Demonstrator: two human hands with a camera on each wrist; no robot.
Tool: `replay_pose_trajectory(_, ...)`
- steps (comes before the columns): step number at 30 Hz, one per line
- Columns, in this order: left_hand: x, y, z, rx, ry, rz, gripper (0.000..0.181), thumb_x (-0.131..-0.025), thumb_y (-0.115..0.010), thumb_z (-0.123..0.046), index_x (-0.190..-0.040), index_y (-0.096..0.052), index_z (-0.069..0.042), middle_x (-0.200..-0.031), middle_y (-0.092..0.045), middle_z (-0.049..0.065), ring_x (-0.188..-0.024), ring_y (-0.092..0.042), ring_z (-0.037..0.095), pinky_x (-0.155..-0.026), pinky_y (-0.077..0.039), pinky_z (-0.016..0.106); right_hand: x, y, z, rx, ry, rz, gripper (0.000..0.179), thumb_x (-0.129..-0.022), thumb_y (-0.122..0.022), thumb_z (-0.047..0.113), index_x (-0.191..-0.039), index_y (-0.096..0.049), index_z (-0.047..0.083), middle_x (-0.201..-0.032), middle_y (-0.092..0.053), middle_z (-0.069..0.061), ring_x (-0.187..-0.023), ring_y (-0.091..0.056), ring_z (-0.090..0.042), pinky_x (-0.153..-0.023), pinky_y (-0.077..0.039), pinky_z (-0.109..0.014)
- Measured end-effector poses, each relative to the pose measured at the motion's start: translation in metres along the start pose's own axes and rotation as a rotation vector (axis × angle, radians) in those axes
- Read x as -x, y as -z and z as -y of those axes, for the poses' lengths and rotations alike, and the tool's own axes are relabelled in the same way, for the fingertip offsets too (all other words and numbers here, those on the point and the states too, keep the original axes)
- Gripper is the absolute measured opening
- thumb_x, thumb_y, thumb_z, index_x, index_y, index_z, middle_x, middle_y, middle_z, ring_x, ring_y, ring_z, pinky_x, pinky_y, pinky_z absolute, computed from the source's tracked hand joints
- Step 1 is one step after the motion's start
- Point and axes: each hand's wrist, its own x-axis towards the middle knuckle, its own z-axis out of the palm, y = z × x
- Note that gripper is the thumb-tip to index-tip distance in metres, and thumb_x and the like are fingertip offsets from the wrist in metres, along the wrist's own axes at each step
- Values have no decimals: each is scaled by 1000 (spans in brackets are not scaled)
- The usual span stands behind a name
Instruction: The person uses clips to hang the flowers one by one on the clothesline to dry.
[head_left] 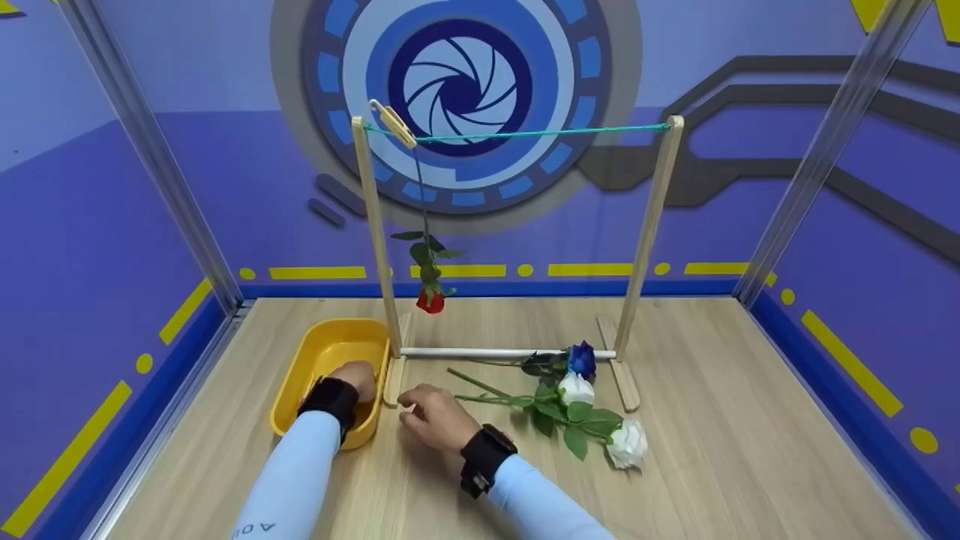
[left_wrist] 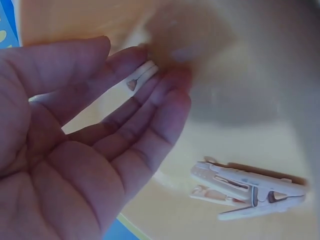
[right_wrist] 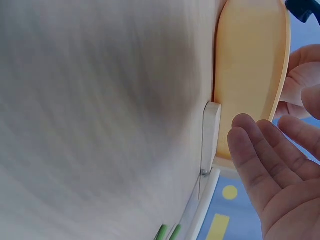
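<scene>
My left hand (head_left: 358, 380) reaches down into the yellow basin (head_left: 287, 406), its fingers loosely bent. In the left wrist view a pale clip end (left_wrist: 142, 76) shows in the gap between the fingers, mostly hidden by them; no firm pinch is visible. Beside them lies a whole pale clothespin (left_wrist: 248, 191) on the basin's floor. My right hand (head_left: 441, 419) hovers near the rack's left foot, palm empty and fingers relaxed. A red rose (head_left: 430, 301) hangs head down from another clothespin (head_left: 397, 126) on the green string (head_left: 540, 134).
A wooden rack (head_left: 649, 232) carries the string between two posts, with a white bar (head_left: 472, 352) low down. Right of my right hand lie a blue rose (head_left: 581, 361), a white rose (head_left: 576, 390) and another white rose (head_left: 627, 444), stems pointing left.
</scene>
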Motion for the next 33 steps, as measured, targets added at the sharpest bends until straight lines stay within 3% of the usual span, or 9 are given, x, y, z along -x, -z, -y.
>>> replay_pose_trajectory(3,-5,-2,3,79,32,-6,28,-86,-54,10,-63,-56,-7,-66,-52,6,-59,-48,19,-52,-38,26,0,0,1,-5,5,3,21,-98,-64,8,-115,-74,-1,-106,-72,-14,-86,-65,-9,-76,-53,-18)
replay_pose_trajectory(6,-7,0,6,149,38,-55,35,-84,-54,11,-56,-52,-10,-56,-47,2,-49,-47,15,-45,-36,23,0,1,1,-12,-17,8,21,-99,-65,8,-116,-73,-1,-108,-72,-13,-86,-64,-8,-76,-53,-18)
replay_pose_trajectory(10,-4,4,8,187,-9,-143,37,-78,-55,9,-49,-47,-12,-47,-41,-3,-43,-41,13,-43,-31,22,-1,0,0,-20,-53,15,22,-99,-65,9,-118,-73,0,-110,-72,-11,-86,-63,-6,-77,-53,-18)
replay_pose_trajectory(14,3,6,9,203,-28,-173,29,-75,-60,6,-50,-57,-8,-46,-44,-5,-44,-42,12,-44,-32,22,0,0,-1,-16,-67,10,22,-98,-66,9,-117,-74,1,-109,-72,-10,-85,-63,-6,-76,-53,-19)
replay_pose_trajectory(18,10,8,8,216,-1,-125,18,-74,-63,6,-59,-67,-2,-50,-50,-2,-45,-46,13,-43,-36,22,1,1,-2,-9,-69,5,21,-98,-67,9,-116,-74,1,-108,-72,-8,-86,-63,-6,-77,-53,-19)
replay_pose_trajectory(23,20,10,3,300,106,41,19,-81,-68,8,-66,-65,-3,-62,-54,4,-53,-62,22,-44,-47,25,0,1,-3,-2,-46,-7,20,-97,-67,7,-114,-74,0,-106,-72,-10,-84,-63,-7,-75,-53,-18)
replay_pose_trajectory(26,20,11,1,223,105,80,6,-84,-74,3,-83,-70,-1,-75,-60,8,-62,-64,23,-51,-51,27,-1,0,-2,2,-21,-16,19,-96,-67,6,-112,-74,-1,-104,-72,-11,-82,-63,-8,-74,-52,-17)
replay_pose_trajectory(29,17,10,-1,113,83,89,9,-86,-75,-1,-93,-69,-2,-83,-62,9,-69,-59,23,-58,-50,30,-1,-1,-1,4,-14,-15,18,-96,-68,6,-112,-74,-1,-103,-72,-11,-82,-63,-8,-73,-52,-17)
replay_pose_trajectory(33,18,6,-1,-42,39,104,10,-83,-71,0,-75,-66,-4,-74,-56,5,-67,-50,22,-59,-44,31,-1,-2,0,2,-24,-6,18,-97,-68,7,-112,-75,1,-104,-72,-10,-83,-64,-8,-74,-52,-18)
